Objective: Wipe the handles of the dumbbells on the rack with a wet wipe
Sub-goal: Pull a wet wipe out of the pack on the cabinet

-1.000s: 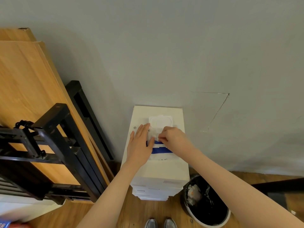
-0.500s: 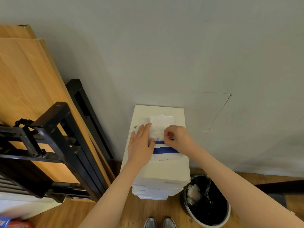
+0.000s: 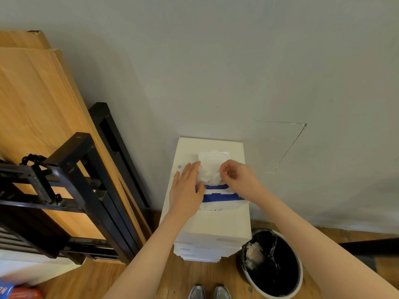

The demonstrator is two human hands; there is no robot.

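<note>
A white and blue wet wipe pack lies on top of a stack of white boxes against the wall, its lid flap open toward the wall. My left hand presses flat on the pack's left side with straight fingers. My right hand pinches a crumpled white wet wipe that sticks up out of the pack's opening. No dumbbells or dumbbell rack show in this view.
A black-lined waste bin with crumpled white waste stands on the wooden floor at the right of the boxes. Wooden boards and black metal frames lean against the wall on the left. My shoes show at the bottom.
My right hand has lifted and drawn the wipe further out of the pack; the wipe now bunches above the opening. My left hand has stayed flat on the pack.
</note>
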